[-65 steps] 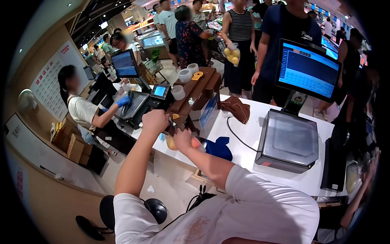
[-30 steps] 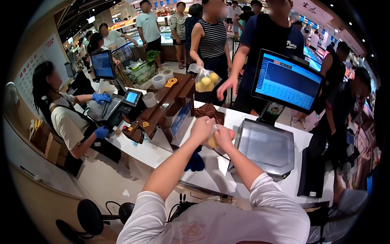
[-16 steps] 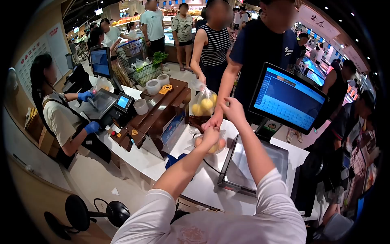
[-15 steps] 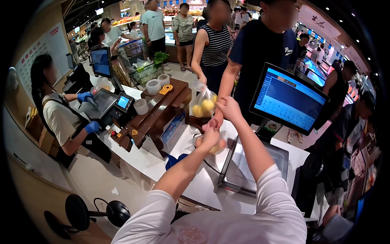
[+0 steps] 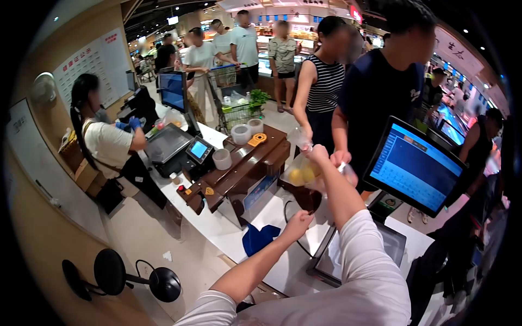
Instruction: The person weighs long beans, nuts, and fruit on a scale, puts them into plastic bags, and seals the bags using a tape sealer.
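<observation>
My right hand (image 5: 317, 154) reaches far over the counter, fingers closed at the neck of a clear plastic bag of yellow fruit (image 5: 302, 175). A hand of the person in the striped top (image 5: 302, 132) is at the top of the same bag. Close to my right wrist, the hand of a person in dark blue (image 5: 341, 158) grips another plastic bag (image 5: 349, 173), partly hidden behind my forearm. My left hand (image 5: 298, 224) is closed over the white counter (image 5: 296, 261), with nothing seen in it, near a dark blue cloth-like item (image 5: 261, 239).
A tilted touch screen (image 5: 414, 165) stands at right above a flat scale (image 5: 389, 244). Left of centre, a brown stand (image 5: 244, 163) carries white tape rolls (image 5: 241, 134). A gloved co-worker (image 5: 109, 138) works at the neighbouring till. A shopping cart (image 5: 234, 103) stands beyond.
My left hand has come away from the bags and drawn back over the counter. My right hand has moved onto the bag of yellow fruit. The person in dark blue now holds the other bag.
</observation>
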`<state>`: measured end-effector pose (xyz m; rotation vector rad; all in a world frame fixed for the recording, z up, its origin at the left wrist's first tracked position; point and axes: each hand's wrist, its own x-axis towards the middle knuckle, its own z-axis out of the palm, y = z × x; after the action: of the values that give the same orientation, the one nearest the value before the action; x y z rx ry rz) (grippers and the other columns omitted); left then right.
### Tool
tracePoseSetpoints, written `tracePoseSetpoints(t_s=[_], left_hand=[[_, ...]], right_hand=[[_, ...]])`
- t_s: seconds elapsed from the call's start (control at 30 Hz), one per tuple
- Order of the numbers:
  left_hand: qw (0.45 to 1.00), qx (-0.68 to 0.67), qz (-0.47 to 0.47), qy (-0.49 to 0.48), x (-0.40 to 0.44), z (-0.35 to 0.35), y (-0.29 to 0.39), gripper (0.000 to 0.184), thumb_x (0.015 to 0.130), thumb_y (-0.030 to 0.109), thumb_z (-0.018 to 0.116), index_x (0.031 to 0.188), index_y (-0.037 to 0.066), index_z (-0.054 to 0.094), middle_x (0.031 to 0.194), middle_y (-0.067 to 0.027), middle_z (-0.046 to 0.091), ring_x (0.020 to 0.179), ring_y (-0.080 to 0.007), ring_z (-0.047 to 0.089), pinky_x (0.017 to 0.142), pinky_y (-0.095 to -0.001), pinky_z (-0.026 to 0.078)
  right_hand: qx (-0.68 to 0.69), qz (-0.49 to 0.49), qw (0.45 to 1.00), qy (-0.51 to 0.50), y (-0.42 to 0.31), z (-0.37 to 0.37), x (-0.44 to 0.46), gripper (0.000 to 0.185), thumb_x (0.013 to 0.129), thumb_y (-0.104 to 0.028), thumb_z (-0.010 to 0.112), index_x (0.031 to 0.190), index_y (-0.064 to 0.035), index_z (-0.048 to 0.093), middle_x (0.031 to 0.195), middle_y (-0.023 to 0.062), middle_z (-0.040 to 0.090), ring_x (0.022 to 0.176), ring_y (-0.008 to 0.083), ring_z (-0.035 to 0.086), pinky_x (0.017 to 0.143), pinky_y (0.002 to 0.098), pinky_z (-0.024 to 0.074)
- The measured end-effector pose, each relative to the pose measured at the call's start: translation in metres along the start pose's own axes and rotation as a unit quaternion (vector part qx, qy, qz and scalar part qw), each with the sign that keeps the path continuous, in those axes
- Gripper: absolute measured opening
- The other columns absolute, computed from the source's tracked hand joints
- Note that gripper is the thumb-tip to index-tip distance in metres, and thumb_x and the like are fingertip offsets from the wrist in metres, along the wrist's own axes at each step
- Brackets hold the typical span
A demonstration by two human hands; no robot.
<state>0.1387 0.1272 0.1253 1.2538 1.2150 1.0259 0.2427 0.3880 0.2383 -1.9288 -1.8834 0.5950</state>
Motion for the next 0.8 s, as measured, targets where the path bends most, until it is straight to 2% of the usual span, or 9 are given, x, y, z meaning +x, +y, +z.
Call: tracePoseSetpoints(t_s=[0.03,0.2,0.33,0.4,0.47,0.6,0.73,0.77,0.8], left_hand=[[0.999,-0.004,-0.036,0.0,-0.008,-0.007,-0.014,0.035,0.093,0.033,0.059,0.112,0.004,0.054,0.083,-0.0033,0.06,0.071,-0.0109,0.059,0.056,-0.0266,0.044],[0.974,-0.109,-0.196,0.014,-0.026,-0.027,-0.049,0.038,0.093,0.037,0.056,0.108,0.002,0.055,0.086,-0.0069,0.061,0.065,-0.0151,0.061,0.051,-0.027,0.043],[0.895,-0.349,-0.277,0.005,-0.017,-0.042,-0.063,0.055,0.095,0.051,0.045,0.126,0.005,0.041,0.101,-0.013,0.06,0.08,-0.0214,0.064,0.056,-0.0295,0.046],[0.851,-0.422,-0.314,-0.011,-0.012,-0.046,-0.065,0.066,0.095,0.06,0.035,0.134,0.006,0.031,0.109,-0.0183,0.058,0.095,-0.0295,0.062,0.064,-0.0345,0.05],[0.812,-0.477,-0.336,-0.027,-0.014,-0.046,-0.051,0.072,0.095,0.064,0.024,0.134,0.004,0.034,0.125,-0.0242,0.053,0.106,-0.0357,0.059,0.075,-0.0399,0.051],[0.737,-0.587,-0.323,-0.091,-0.02,-0.035,-0.007,0.081,0.091,0.071,0.017,0.134,0.004,0.035,0.13,-0.0316,0.047,0.119,-0.045,0.049,0.087,-0.0463,0.05],[0.686,-0.637,-0.228,-0.27,-0.021,-0.017,0.024,0.073,0.089,0.066,0.038,0.135,0.01,0.045,0.137,-0.0175,0.048,0.124,-0.0416,0.047,0.098,-0.0504,0.045],[0.73,-0.597,-0.23,-0.241,-0.028,-0.006,0.03,0.063,0.091,0.058,0.042,0.133,0.012,0.047,0.136,-0.0134,0.05,0.121,-0.0353,0.051,0.102,-0.047,0.04],[0.716,-0.597,-0.227,-0.283,-0.036,0.0,0.038,0.06,0.092,0.054,0.041,0.134,0.012,0.047,0.135,-0.0133,0.051,0.12,-0.0349,0.052,0.102,-0.0465,0.041]], right_hand=[[-0.007,-0.022,0.999,0.045,-0.001,0.004,-0.002,0.05,0.077,-0.045,0.068,0.086,0.0044,0.068,0.09,0.0235,0.068,0.09,0.0366,0.067,0.075,0.0437,0.0527],[0.005,-0.013,0.997,0.069,-0.012,0.001,-0.039,0.034,0.079,-0.028,0.068,0.088,0.0056,0.066,0.092,0.0267,0.066,0.092,0.0391,0.066,0.077,0.0445,0.0522],[0.013,-0.122,0.983,0.137,-0.023,-0.012,-0.108,0.019,0.078,-0.016,0.066,0.076,0.0022,0.067,0.088,0.0244,0.064,0.086,0.0412,0.063,0.078,0.0469,0.0505],[-0.009,-0.215,0.953,0.213,-0.019,-0.02,-0.141,0.016,0.079,-0.014,0.066,0.078,0.0019,0.065,0.083,0.0202,0.06,0.081,0.0401,0.06,0.073,0.0468,0.0486],[0.05,-0.268,0.937,0.221,-0.014,-0.031,-0.169,0.014,0.08,-0.013,0.066,0.08,0.0017,0.064,0.08,0.0179,0.056,0.075,0.0394,0.056,0.068,0.0457,0.0457],[0.191,-0.298,0.909,0.221,-0.006,-0.056,-0.227,0.006,0.081,-0.003,0.06,0.083,0.0014,0.064,0.076,0.0124,0.053,0.067,0.0276,0.054,0.062,0.0344,0.0435],[0.273,-0.233,0.9,0.248,0.036,-0.08,-0.272,0.01,0.084,0.0,0.058,0.09,0.0031,0.066,0.091,0.0053,0.061,0.082,0.0143,0.057,0.071,0.0254,0.0437],[0.286,-0.215,0.901,0.247,0.055,-0.081,-0.283,0.011,0.085,-0.001,0.059,0.093,0.0044,0.065,0.102,0.0051,0.062,0.09,0.0139,0.057,0.077,0.0251,0.0437],[0.302,-0.227,0.882,0.281,0.064,-0.084,-0.298,0.011,0.088,-0.002,0.059,0.093,0.004,0.066,0.1,0.0053,0.064,0.088,0.0136,0.058,0.078,0.025,0.0444]])
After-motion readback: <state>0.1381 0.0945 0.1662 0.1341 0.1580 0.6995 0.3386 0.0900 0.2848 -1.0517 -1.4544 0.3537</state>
